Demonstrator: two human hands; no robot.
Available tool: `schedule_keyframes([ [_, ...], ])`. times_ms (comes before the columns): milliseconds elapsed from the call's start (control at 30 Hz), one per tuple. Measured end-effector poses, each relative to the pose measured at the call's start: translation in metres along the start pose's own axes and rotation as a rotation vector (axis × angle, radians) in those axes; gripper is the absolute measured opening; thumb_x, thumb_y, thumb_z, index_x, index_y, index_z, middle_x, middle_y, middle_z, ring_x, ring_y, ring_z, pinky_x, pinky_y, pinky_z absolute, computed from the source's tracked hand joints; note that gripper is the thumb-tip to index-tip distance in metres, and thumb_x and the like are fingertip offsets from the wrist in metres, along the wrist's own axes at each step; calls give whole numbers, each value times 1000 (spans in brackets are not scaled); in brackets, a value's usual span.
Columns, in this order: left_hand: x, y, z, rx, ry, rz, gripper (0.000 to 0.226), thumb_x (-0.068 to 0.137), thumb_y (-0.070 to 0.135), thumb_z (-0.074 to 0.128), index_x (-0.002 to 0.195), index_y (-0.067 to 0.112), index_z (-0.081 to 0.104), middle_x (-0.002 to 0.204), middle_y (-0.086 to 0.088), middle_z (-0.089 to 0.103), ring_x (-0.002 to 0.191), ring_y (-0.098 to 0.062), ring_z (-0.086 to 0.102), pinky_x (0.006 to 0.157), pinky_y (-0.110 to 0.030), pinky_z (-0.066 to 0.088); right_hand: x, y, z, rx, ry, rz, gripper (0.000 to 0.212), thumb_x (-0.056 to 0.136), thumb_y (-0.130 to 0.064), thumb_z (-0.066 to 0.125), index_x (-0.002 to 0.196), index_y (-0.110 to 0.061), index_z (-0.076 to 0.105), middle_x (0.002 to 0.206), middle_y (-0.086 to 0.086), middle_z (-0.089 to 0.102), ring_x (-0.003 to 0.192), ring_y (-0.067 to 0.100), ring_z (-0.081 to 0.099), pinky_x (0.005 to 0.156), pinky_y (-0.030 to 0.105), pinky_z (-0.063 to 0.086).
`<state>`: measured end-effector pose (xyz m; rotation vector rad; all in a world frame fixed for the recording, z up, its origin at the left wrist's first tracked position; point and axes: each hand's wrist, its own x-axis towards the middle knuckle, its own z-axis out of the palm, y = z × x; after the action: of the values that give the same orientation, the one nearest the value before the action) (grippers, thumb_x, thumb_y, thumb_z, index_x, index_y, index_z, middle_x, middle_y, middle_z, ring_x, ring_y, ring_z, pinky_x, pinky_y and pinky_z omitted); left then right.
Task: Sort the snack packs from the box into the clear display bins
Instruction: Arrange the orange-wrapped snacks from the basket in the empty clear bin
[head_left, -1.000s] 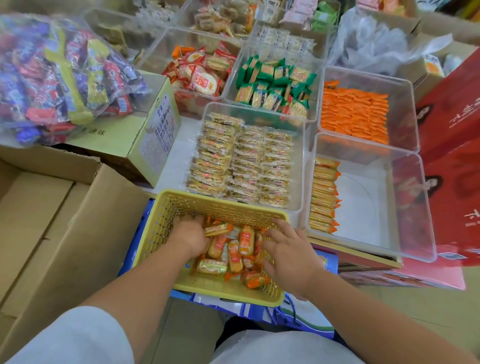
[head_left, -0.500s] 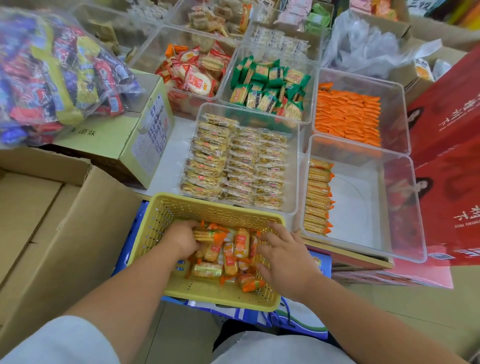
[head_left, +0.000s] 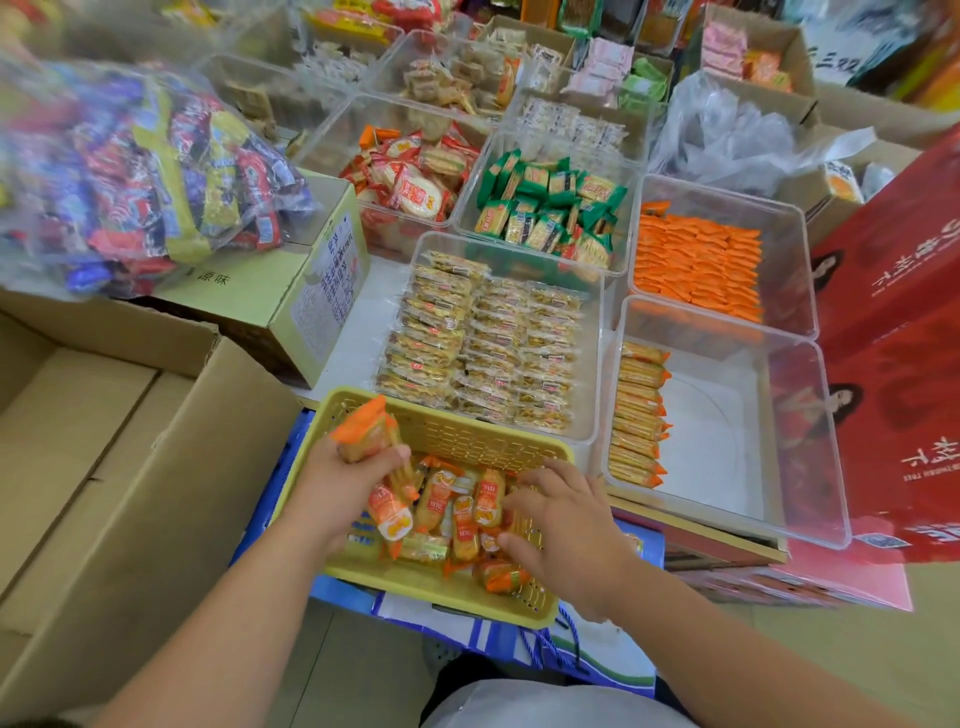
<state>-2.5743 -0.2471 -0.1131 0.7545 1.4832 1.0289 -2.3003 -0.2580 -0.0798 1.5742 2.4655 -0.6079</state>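
Clear plastic bins (head_left: 717, 447), lattice basket (head_left: 467, 431) — glossy packs (head_left: 462, 514)

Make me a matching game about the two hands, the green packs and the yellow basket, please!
1 left hand
2 right hand
3 green packs
4 yellow basket

a in a clear bin
b grips a bunch of orange-ended packs
c has loose packs inside
d rests on the loose packs

Pairs: 1-b, 2-d, 3-a, 4-c
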Motion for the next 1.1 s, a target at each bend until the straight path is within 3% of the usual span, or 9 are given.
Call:
schedule_keyframes([
  [133, -36, 30, 18, -458, 49, -35, 20, 69, 20, 88, 87, 20, 80, 91, -12, 78, 83, -27, 77, 70, -46, 63, -5, -28, -25, 347, 91, 24, 44, 97, -63, 45, 132, -40, 59, 136, -19, 52, 141, 9, 29, 118, 43, 23],
  [267, -69, 44, 50, -639, -10, -73, 24, 62, 25, 89, 84, 18, 81, 88, -12, 76, 80, -25, 76, 63, -40, 61, -18, -49, -43, 1063, -157, 51, 46, 91, -52, 61, 130, -28, 62, 115, -4, 70, 105, 6, 64, 97, 45, 53],
  [400, -84, 48, 74, -669, 0, -85, 28, 60, 26, 87, 86, 19, 81, 90, -12, 76, 81, -26, 76, 65, -41, 62, -25, -40, -45, 1074, -168, 78, 21, 98, -23, 65, 119, -23, 67, 107, 14, 72, 94, 36, 68, 81, 53, 59],
  [467, -84, 48, 77, -650, 59, -53, 20, 64, 25, 85, 84, 24, 82, 90, -7, 76, 81, -21, 75, 66, -37, 60, -25, -22, -47, 1123, -208, 137, 15, 98, -19, 65, 111, -21, 70, 101, 9, 74, 87, 29, 72, 74, 39, 61],
  [533, -82, 49, 77, -632, 121, -23, 19, 65, 23, 86, 83, 26, 82, 91, -4, 77, 83, -17, 74, 74, -37, 57, -28, -2, -52, 1163, -217, 227, 14, 90, -24, 67, 102, -17, 71, 90, 3, 74, 75, 17, 71, 67, 28, 55],
  [700, -84, 54, 96, -484, 149, -76, 22, 56, 21, 89, 76, 28, 83, 84, -4, 78, 73, -17, 74, 66, -34, 56, -32, 52, -61, 1549, -77, 429, 34, 80, -39, 65, 103, -16, 73, 74, 8, 61, 62, 19, 57, 62, 36, 44],
  [800, -93, 49, 138, -440, 80, -140, 12, 66, 24, 81, 77, 24, 82, 82, -9, 76, 69, -20, 72, 56, -32, 56, -33, 71, -72, 1589, -100, 300, 28, 76, -53, 68, 83, -28, 76, 72, 3, 60, 64, 19, 55, 63, 36, 44],
  [900, -99, 48, 192, -445, 69, -164, 18, 70, 23, 77, 86, 18, 82, 86, -17, 74, 71, -26, 69, 59, -38, 58, -33, 84, -79, 1473, -141, 145, 38, 78, -61, 62, 91, -27, 71, 77, 3, 63, 66, 20, 60, 59, 33, 49],
  [1100, -94, 53, 267, -386, 127, -201, 39, 77, 27, 74, 108, 3, 77, 112, -31, 72, 102, -41, 69, 87, -52, 56, -42, 128, -69, 1515, -137, 176, 40, 87, -67, 60, 105, -33, 70, 107, 17, 69, 96, 34, 69, 89, 56, 57],
])
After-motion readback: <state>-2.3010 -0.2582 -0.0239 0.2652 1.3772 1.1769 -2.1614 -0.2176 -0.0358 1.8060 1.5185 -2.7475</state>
